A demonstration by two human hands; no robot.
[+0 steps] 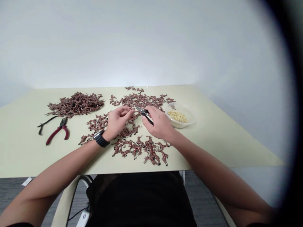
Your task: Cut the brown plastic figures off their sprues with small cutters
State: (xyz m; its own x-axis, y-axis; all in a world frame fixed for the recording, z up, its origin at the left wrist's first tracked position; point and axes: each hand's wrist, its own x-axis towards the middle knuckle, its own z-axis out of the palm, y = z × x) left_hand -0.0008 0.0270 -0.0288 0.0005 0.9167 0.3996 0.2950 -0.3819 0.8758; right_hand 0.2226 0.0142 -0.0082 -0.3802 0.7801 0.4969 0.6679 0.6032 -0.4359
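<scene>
1. Above the table (213, 142), the left hand (119, 121) pinches thumb and fingertips together, on what is unclear.
2. The right hand (159, 121) grips black-handled pliers (148, 119), tips near the left fingertips.
3. Around lie brown figurines (151, 150); rightward, a bowl (190, 121) of golden bits (178, 116).

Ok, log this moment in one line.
left hand: pinched, item unclear; right hand: holding black-handled pliers; around hands: brown animal figures; beside right hand: clear bowl, gold bits
</scene>
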